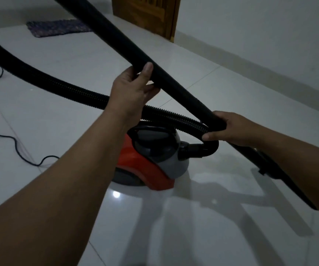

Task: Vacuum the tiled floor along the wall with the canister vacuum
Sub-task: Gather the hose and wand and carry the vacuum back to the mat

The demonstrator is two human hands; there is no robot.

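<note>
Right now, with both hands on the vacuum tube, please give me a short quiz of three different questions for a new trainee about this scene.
1. True or false: the left hand grips the rigid black plastic tube.
2. Which lies nearest the brown wooden door? A) small dark woven mat B) orange and grey canister vacuum C) thin black power cord
3. Fill in: the ribbed black hose joins the canister at its ___ side, as seen.

Key: 1 true; 2 A; 3 right

Both hands are gripping the black wand (174,85) above the canister (151,160): left hand (133,87) higher, right hand (229,129) lower, over the hose (58,85).
</note>
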